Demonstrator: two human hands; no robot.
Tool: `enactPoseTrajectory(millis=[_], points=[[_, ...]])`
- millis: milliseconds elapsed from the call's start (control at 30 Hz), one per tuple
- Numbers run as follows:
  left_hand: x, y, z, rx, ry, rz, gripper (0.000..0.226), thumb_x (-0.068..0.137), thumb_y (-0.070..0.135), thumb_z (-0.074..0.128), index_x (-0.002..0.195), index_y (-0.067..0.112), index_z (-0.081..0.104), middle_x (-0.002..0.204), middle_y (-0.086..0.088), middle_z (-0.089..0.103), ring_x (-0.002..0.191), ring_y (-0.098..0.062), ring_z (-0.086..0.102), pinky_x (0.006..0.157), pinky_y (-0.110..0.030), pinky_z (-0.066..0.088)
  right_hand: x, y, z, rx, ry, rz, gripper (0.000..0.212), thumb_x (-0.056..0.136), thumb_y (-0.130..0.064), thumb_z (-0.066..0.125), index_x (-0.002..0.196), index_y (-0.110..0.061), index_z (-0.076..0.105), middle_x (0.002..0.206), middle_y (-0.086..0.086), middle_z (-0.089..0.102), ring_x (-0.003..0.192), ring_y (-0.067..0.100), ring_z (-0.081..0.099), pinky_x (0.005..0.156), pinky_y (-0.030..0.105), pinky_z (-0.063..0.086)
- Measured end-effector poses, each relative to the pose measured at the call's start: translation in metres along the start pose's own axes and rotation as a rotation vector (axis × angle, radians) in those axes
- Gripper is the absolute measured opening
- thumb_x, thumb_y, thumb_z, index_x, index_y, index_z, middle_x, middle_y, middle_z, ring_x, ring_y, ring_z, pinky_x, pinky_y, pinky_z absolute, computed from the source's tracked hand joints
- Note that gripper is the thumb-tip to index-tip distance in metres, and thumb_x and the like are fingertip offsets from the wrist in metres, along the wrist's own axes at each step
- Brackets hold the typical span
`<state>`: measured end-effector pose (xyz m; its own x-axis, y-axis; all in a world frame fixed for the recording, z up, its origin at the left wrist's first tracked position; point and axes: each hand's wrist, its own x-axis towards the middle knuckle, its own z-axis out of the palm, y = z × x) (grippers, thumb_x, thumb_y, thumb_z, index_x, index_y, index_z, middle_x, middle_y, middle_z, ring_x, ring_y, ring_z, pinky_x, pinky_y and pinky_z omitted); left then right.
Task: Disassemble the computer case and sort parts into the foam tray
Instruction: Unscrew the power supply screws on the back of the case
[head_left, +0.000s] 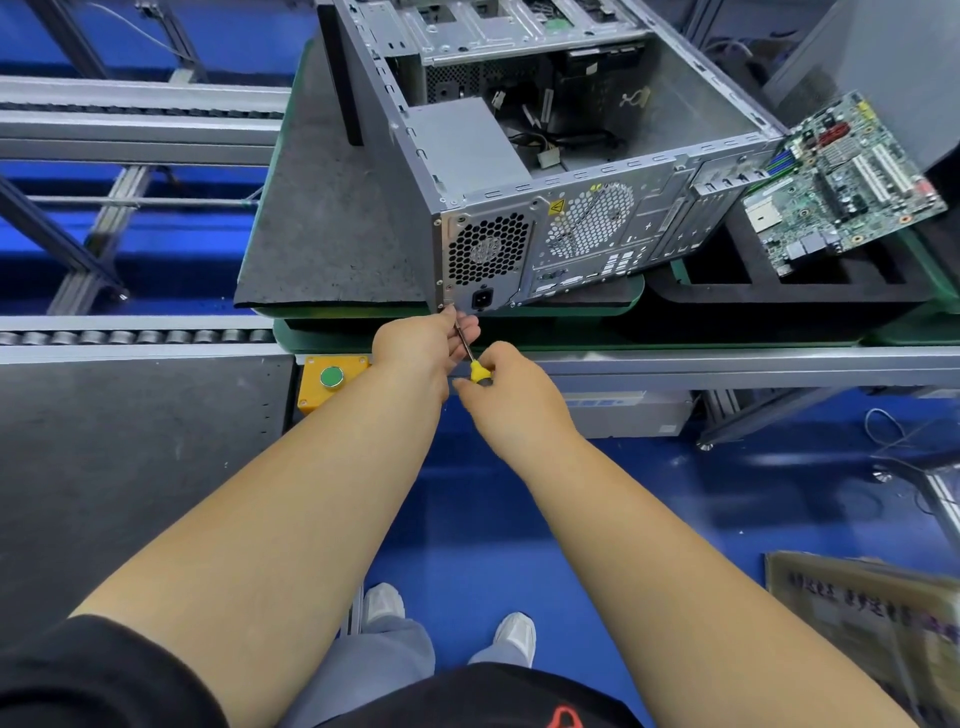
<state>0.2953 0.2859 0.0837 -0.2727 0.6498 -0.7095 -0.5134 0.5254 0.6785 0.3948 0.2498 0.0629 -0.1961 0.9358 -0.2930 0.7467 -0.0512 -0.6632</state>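
Observation:
An open grey computer case (597, 228) lies on its side on a dark mat, its rear panel facing me. The power supply (462, 140) sits inside its near left corner. My right hand (501, 384) grips the yellow handle of a screwdriver (470, 353). The shaft runs up to the lower left corner of the rear panel. My left hand (421, 340) holds the shaft near the tip, fingers curled around it. A green motherboard (841, 182) lies tilted in the black foam tray (727, 291) at the right.
A yellow box with a green button (331, 378) is fixed to the bench front under my left wrist. Roller conveyor rails (130, 338) run to the left. A cardboard box (872, 623) stands on the blue floor at lower right. Loose cables lie inside the case.

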Motion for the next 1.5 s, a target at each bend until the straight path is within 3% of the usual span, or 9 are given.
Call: enactPoseTrajectory(millis=[133,200,333,600,833,1033,1233,1367,1500], points=[[-0.002,0.002,0.002,-0.018,0.002,-0.017,0.026,0.104,0.017,0.042,0.088,0.006,0.058,0.130,-0.012,0.062,0.121,-0.018,0.059,0.072,-0.017,0.051,0.000,-0.001,-0.007,0.523,-0.184,0.260,0.029,0.100,-0.042,0.048,0.089,-0.018,0.061,0.063,-0.003,0.063,0.056,0.014,0.045,0.048,0.025,0.035],[-0.002,0.001,0.001,-0.014,0.012,-0.006,0.024,0.104,0.018,0.042,0.095,0.006,0.061,0.128,-0.011,0.064,0.119,-0.018,0.061,0.061,-0.011,0.050,-0.002,0.003,-0.009,0.741,-0.264,0.355,0.038,0.104,-0.040,0.040,0.090,-0.014,0.065,0.057,-0.001,0.064,0.049,0.011,0.048,0.052,0.027,0.034],[0.000,-0.001,0.000,-0.014,0.024,0.015,0.021,0.104,0.018,0.045,0.109,0.007,0.061,0.121,-0.010,0.067,0.111,-0.016,0.065,0.057,-0.011,0.049,-0.004,0.012,-0.010,0.876,-0.310,0.406,0.042,0.106,-0.037,0.039,0.093,-0.011,0.070,0.062,0.001,0.067,0.050,0.009,0.052,0.056,0.025,0.037],[0.001,-0.005,-0.005,-0.036,0.008,0.040,0.023,0.103,0.017,0.046,0.090,0.006,0.062,0.110,-0.010,0.068,0.108,-0.019,0.066,0.065,-0.016,0.053,-0.004,0.004,-0.009,0.653,-0.215,0.335,0.030,0.101,-0.041,0.051,0.090,-0.018,0.065,0.058,-0.007,0.064,0.059,0.011,0.050,0.046,0.022,0.038],[0.004,-0.005,-0.005,-0.019,-0.009,0.051,0.026,0.103,0.018,0.045,0.082,0.011,0.058,0.086,-0.003,0.066,0.071,-0.007,0.062,0.068,-0.016,0.051,-0.005,0.007,-0.008,0.455,-0.064,0.226,0.027,0.096,-0.043,0.055,0.088,-0.018,0.061,0.060,-0.008,0.063,0.056,0.009,0.051,0.044,0.021,0.039],[0.001,-0.007,-0.007,-0.035,0.003,0.060,0.020,0.101,0.017,0.052,0.109,0.003,0.063,0.108,-0.010,0.071,0.079,-0.011,0.067,0.061,-0.016,0.053,-0.006,0.006,-0.001,0.037,0.070,0.072,0.027,0.094,-0.045,0.056,0.080,-0.025,0.044,0.074,-0.003,0.061,0.067,0.020,0.057,0.057,0.035,0.046],[-0.006,-0.001,0.000,-0.024,-0.007,0.023,0.024,0.102,0.017,0.049,0.080,0.009,0.056,0.123,-0.014,0.066,0.113,-0.020,0.064,0.079,-0.023,0.053,-0.008,0.005,-0.001,-0.290,0.245,-0.073,0.027,0.093,-0.038,0.059,0.088,-0.022,0.037,0.073,-0.005,0.050,0.063,0.019,0.046,0.047,0.029,0.024],[-0.006,0.001,0.002,-0.026,0.006,-0.005,0.027,0.102,0.018,0.047,0.077,0.010,0.054,0.126,-0.012,0.064,0.117,-0.018,0.062,0.077,-0.021,0.052,0.000,0.005,-0.004,0.014,0.055,0.061,0.028,0.090,-0.043,0.061,0.084,-0.023,0.043,0.072,-0.006,0.053,0.060,0.014,0.048,0.051,0.029,0.034],[-0.004,0.001,0.002,-0.050,0.009,-0.017,0.026,0.102,0.017,0.049,0.077,0.009,0.054,0.125,-0.013,0.065,0.116,-0.019,0.062,0.067,-0.018,0.054,0.000,0.007,-0.007,0.696,-0.225,0.304,0.031,0.099,-0.042,0.052,0.087,-0.013,0.058,0.070,0.007,0.059,0.057,0.018,0.053,0.055,0.027,0.044]])
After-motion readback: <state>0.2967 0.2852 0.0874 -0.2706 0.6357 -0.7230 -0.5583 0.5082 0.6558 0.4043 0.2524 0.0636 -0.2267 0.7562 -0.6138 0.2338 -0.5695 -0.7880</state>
